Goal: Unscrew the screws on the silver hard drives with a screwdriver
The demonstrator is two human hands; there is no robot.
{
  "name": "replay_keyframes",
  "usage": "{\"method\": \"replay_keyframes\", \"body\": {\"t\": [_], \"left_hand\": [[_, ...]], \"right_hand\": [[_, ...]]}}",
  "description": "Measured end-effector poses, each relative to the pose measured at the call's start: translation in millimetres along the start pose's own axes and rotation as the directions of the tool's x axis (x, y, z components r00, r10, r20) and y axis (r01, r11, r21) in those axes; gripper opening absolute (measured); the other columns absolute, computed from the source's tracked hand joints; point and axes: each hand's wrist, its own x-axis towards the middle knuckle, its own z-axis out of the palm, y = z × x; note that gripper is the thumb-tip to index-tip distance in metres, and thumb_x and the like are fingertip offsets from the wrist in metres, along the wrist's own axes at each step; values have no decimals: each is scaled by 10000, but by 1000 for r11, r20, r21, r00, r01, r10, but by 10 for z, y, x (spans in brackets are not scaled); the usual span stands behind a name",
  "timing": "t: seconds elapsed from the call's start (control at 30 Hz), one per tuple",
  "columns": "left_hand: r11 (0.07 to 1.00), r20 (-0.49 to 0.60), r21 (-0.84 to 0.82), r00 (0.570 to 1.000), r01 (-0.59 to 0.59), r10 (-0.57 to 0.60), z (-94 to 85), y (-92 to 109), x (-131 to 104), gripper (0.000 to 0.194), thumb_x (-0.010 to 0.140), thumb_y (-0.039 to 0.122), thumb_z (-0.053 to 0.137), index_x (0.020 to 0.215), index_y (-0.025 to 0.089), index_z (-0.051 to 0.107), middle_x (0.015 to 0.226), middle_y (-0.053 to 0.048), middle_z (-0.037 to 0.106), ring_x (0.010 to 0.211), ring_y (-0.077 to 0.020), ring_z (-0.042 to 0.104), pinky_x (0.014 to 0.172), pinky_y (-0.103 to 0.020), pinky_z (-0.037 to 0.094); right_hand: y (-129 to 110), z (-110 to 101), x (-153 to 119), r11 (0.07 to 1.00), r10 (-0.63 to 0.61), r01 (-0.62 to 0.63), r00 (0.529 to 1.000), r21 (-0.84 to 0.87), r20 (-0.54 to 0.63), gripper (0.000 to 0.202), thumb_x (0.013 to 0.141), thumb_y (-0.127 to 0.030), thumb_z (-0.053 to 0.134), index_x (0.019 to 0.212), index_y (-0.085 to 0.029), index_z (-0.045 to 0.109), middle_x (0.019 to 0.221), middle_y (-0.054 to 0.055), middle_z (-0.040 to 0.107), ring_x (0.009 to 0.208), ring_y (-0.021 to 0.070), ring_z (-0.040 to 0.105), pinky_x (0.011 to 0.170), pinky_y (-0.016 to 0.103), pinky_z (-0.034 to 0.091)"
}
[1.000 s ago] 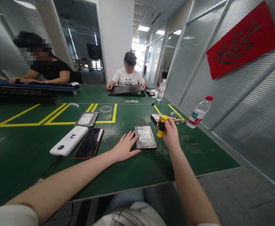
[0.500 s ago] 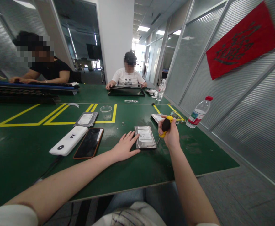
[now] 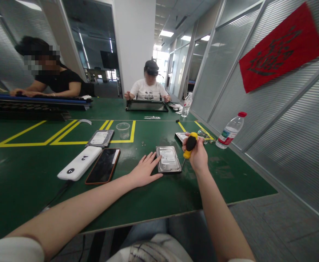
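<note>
A silver hard drive (image 3: 168, 159) with a white label lies on the green table (image 3: 154, 203). My left hand (image 3: 145, 170) rests flat beside it, fingers spread, its fingertips touching the drive's left edge. In my right hand (image 3: 199, 154) is a yellow and black screwdriver (image 3: 191, 142), tilted, with its shaft reaching down to the drive's right edge near the front corner. Whether the tip sits in a screw is too small to tell. Behind my right hand lies another drive (image 3: 180, 137), partly hidden. Tiny screws (image 3: 143, 143) lie beyond the first drive.
Left of my hands are a white power bank (image 3: 80, 163) with a cable, a phone (image 3: 103, 166) and a third drive (image 3: 100, 138). A clear cup (image 3: 123, 130) stands behind them. A bottle (image 3: 231, 130) stands at right. Two people sit across the table, one holding a dark frame (image 3: 147, 106).
My right hand has turned the screwdriver, whose handle is now more upright and slightly further left. My left hand and the drive have not moved. The person opposite has shifted their hands on the frame.
</note>
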Motion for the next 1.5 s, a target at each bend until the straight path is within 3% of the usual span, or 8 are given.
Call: {"method": "replay_keyframes", "body": {"t": [0.23,0.37,0.5,0.7,0.87,1.17,1.4,1.5], "left_hand": [[1000,1,1,1000,10,-10,-5,5,1,770,931,577,464,1537,192,185,1602,-151,138,1479,-306,100,1168,-485,164],[1000,11,4,1000,16,-16,-21,18,2,770,932,569,473,1536,189,186,1599,-156,145,1479,-305,100,1167,-488,164],[1000,14,14,1000,17,-17,-29,20,4,773,932,565,475,1539,189,179,1600,-155,140,1481,-298,94,1172,-486,156],[1000,12,12,1000,10,-10,-30,10,1,779,934,567,468,1543,188,166,1602,-156,121,1480,-302,90,1173,-487,153],[1000,4,9,1000,9,-9,-8,-5,3,778,928,576,468,1541,196,175,1602,-151,128,1479,-300,100,1172,-485,155],[1000,1,6,1000,4,-4,-15,-6,2,774,930,571,472,1539,193,180,1599,-158,132,1479,-302,94,1169,-491,159],[1000,-11,-7,1000,-4,4,0,-16,0,766,928,580,462,1536,205,184,1600,-150,138,1480,-300,95,1168,-495,161],[1000,-16,-12,1000,-6,6,6,-21,2,770,927,587,458,1536,205,181,1600,-150,136,1479,-302,93,1169,-498,161]], "right_hand": [[24,-33,10,996,-21,22,1000,-91,4,432,713,-521,716,1004,-270,518,792,-43,628,614,109,585,593,258,498],[24,-49,7,990,37,-25,995,-138,87,341,763,-477,684,949,-227,547,639,-64,560,533,76,528,534,213,435],[32,-40,-2,995,16,-13,999,-101,36,323,764,-458,687,894,-232,496,763,-49,602,531,58,538,496,202,424],[-24,-6,-12,996,81,-79,994,-33,76,378,746,-532,682,894,-234,502,583,-79,550,365,39,382,372,188,267],[-39,28,8,993,110,-111,993,28,48,579,739,-768,479,810,-201,568,521,-34,527,390,75,418,381,225,308],[-25,17,2,999,53,-53,998,4,17,427,721,-591,674,848,-252,449,562,-86,552,368,53,398,373,183,289],[-33,22,9,998,66,-67,997,10,51,525,782,-731,462,806,-214,552,561,-33,514,432,84,447,389,220,338],[-15,23,17,1000,25,-25,999,-14,24,485,768,-703,523,788,-218,505,586,-38,538,461,88,495,435,229,402]]}}
